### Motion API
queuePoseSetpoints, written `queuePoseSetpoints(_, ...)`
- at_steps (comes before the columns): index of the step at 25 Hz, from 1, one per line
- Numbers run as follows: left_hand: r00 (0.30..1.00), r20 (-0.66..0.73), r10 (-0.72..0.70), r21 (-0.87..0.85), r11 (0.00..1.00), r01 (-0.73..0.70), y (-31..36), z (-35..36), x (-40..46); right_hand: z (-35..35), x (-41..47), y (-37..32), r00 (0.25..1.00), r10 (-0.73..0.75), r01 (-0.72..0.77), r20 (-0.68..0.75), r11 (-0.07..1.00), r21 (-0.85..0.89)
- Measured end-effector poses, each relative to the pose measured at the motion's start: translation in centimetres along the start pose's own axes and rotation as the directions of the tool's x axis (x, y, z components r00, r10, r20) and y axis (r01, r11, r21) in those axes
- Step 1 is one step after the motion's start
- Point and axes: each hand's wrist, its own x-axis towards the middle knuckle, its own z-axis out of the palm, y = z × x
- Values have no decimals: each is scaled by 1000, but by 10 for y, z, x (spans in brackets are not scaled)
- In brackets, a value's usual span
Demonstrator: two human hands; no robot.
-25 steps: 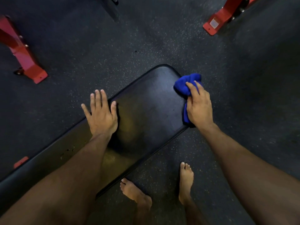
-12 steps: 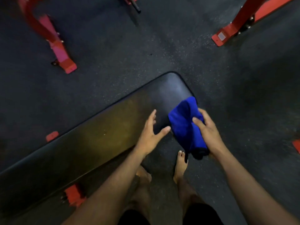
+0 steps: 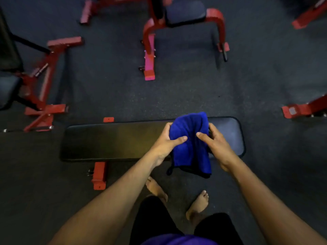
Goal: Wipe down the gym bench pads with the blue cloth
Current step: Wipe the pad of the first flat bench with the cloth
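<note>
A flat black bench pad (image 3: 113,142) lies crosswise in front of me on red feet. The blue cloth (image 3: 191,149) is lifted above the pad's right half, bunched at the top and hanging down over the near edge. My left hand (image 3: 166,142) grips its left side, thumb across the front. My right hand (image 3: 215,144) holds its right side, thumb on the front and fingers behind. The cloth hides part of the pad beneath it.
Red gym frames stand around: one with a dark seat pad (image 3: 185,13) at the back, another (image 3: 44,85) at the left, red feet (image 3: 300,108) at the right. A red bench foot (image 3: 100,174) sticks out toward me. My bare feet (image 3: 198,204) stand on dark rubber floor.
My right hand lifted the cloth off the pad's end and my left hand left the pad and took hold of the cloth too. The view swung so the bench now lies crosswise.
</note>
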Motion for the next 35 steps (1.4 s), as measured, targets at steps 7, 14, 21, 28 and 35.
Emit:
queuePoseSetpoints(7,978,-137,157,-102,980,-171,71,-107,-52,102,23,-86,988,-110,125,109,982,-144)
queuePoseSetpoints(14,926,-326,190,-125,962,-241,94,-240,-106,241,43,-134,944,-90,163,318,964,-208)
queuePoseSetpoints(21,890,-404,211,-44,967,-249,70,-330,-140,329,60,-123,876,43,95,481,961,-258)
queuePoseSetpoints(28,813,-577,80,-151,968,-202,52,-379,-117,415,104,-116,812,248,-117,528,956,-270)
queuePoseSetpoints(35,633,-774,-15,241,918,316,0,-506,-69,469,219,-111,910,288,-141,297,891,-431)
